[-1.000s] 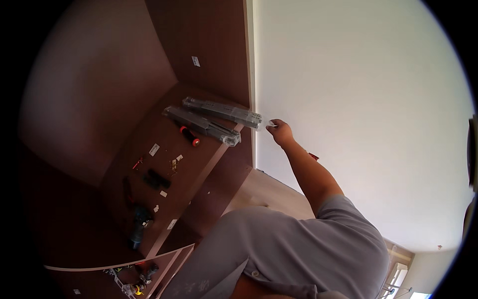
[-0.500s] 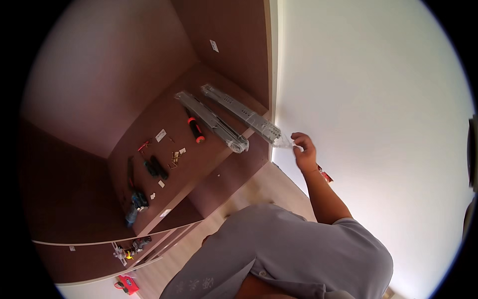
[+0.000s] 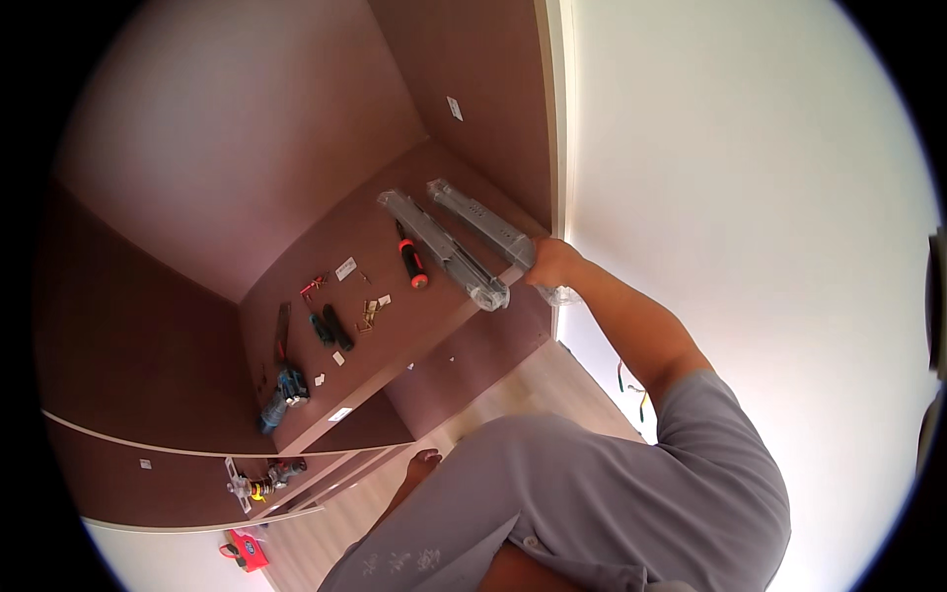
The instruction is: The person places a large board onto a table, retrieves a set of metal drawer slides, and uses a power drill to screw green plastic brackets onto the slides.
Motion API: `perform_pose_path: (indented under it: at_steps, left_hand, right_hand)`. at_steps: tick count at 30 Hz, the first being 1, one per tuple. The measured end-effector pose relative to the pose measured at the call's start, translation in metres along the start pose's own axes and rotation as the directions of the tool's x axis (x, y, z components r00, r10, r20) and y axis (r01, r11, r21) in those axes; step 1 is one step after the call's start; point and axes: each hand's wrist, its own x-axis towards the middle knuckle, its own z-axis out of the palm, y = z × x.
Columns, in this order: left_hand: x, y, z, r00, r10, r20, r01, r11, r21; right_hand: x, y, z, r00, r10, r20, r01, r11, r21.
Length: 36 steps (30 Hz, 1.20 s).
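Two metal drawer slides in clear plastic wrap lie side by side on the brown cabinet shelf. My right hand (image 3: 552,263) is closed around the near end of the right drawer slide (image 3: 483,217), where it overhangs the shelf edge; loose plastic hangs below the fist. The left drawer slide (image 3: 439,242) lies beside it, untouched. Next to that is a red-and-black screwdriver (image 3: 412,264). My left hand (image 3: 424,462) shows only in part, low beside my body below the shelf front. Its fingers look loosely apart, with nothing visible in them.
On the shelf (image 3: 395,340) lie several screws (image 3: 369,314), dark-handled tools (image 3: 330,326), small white labels (image 3: 344,268) and a blue-black power tool (image 3: 286,395). Another tool (image 3: 261,483) sits in a lower compartment. A red case (image 3: 245,551) stands lower left. A white wall (image 3: 710,178) rises at right.
My right hand has moved from pinching the loose plastic end to closing around the right slide itself. My left hand has come into view. The view has shifted slightly.
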Motion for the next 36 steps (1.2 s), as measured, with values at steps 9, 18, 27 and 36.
perform_pose_path:
  at_steps: [9,18,27,36]
  left_hand:
    - [-0.046,0.152,-0.016,0.951,0.306,0.032,-0.307,0.952,0.014]
    - [-0.077,0.402,0.01,0.396,0.832,0.389,-0.085,0.455,-0.886]
    - [-0.116,0.345,0.017,0.41,0.668,0.622,0.411,0.473,-0.779]
    - [-0.211,0.284,0.05,0.136,0.421,0.897,0.651,0.644,-0.401]
  right_hand:
    - [-0.139,0.011,0.03,0.984,-0.102,-0.148,0.17,0.8,0.576]
    - [-0.324,-0.063,0.1,0.994,-0.109,0.018,0.055,0.626,0.778]
    - [-0.537,-0.188,0.238,0.812,0.526,-0.255,0.156,0.226,0.962]
    - [-0.638,-0.351,0.337,-0.172,0.941,-0.292,0.236,0.327,0.915]
